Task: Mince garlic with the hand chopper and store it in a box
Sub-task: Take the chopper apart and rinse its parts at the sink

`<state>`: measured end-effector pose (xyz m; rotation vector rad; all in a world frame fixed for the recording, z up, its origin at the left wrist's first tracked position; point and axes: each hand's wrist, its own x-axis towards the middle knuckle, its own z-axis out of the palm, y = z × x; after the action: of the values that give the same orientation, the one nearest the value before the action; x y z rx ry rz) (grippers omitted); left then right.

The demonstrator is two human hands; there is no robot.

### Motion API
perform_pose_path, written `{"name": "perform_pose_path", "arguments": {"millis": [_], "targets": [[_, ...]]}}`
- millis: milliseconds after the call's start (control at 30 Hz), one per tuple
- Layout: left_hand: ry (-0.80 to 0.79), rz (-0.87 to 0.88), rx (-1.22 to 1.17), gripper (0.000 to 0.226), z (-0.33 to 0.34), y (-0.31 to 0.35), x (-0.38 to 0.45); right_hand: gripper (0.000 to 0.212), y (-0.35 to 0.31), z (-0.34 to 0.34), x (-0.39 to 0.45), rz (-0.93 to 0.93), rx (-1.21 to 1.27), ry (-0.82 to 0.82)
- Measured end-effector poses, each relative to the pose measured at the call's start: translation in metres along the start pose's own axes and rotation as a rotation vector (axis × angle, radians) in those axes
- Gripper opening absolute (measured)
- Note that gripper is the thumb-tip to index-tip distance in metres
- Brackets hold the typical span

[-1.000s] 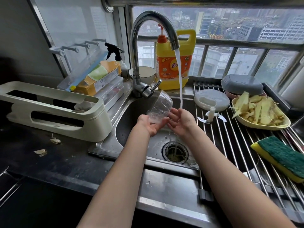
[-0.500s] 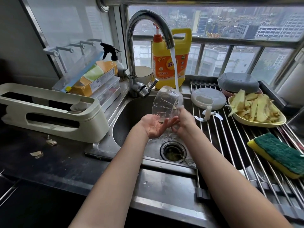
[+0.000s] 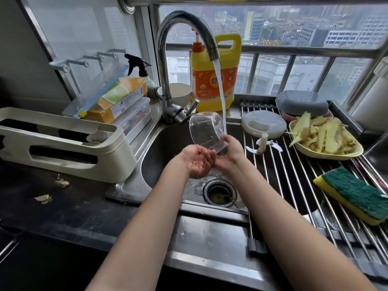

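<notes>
Over the sink (image 3: 159,152), my right hand (image 3: 230,152) grips the clear chopper bowl (image 3: 206,131) by its lower edge. The bowl is tilted on its side, mouth to the left, and the tap's (image 3: 184,34) water stream (image 3: 220,87) runs down its right side. Just under the bowl my left hand (image 3: 197,163) lies palm up with relaxed fingers and holds nothing. On the drying rack (image 3: 294,179) to the right lie the chopper's white lid (image 3: 263,123) and its blade shaft (image 3: 263,143).
A yellow dish of peelings (image 3: 325,137) and a green-yellow sponge (image 3: 354,194) sit on the rack, with a grey-lidded box (image 3: 302,102) behind. A yellow detergent bottle (image 3: 214,80) stands behind the tap. A cream holder (image 3: 63,143) and garlic skins (image 3: 62,182) lie on the dark counter at left.
The bowl went from my left hand into my right hand and rose toward the stream. My left hand opened, palm up, below it.
</notes>
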<state>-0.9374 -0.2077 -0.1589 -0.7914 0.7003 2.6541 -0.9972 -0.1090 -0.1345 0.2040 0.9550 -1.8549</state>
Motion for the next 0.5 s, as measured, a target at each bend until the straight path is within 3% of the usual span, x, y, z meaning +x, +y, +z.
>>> {"name": "perform_pose_path", "arguments": {"millis": [167, 367, 500], "targets": [[0.033, 0.042, 0.066, 0.015, 0.0037, -0.0029, 0.0017, 0.028, -0.0018, -0.0049, 0.0019, -0.005, 0.101, 0.035], [0.049, 0.073, 0.109, 0.011, 0.008, -0.0063, 0.0025, 0.028, -0.0031, -0.0065, 0.005, -0.043, 0.194, 0.135], [0.05, 0.085, 0.067, 0.013, 0.0105, -0.0064, 0.0003, 0.033, -0.0024, -0.0049, 0.0014, -0.07, 0.175, 0.109]]}}
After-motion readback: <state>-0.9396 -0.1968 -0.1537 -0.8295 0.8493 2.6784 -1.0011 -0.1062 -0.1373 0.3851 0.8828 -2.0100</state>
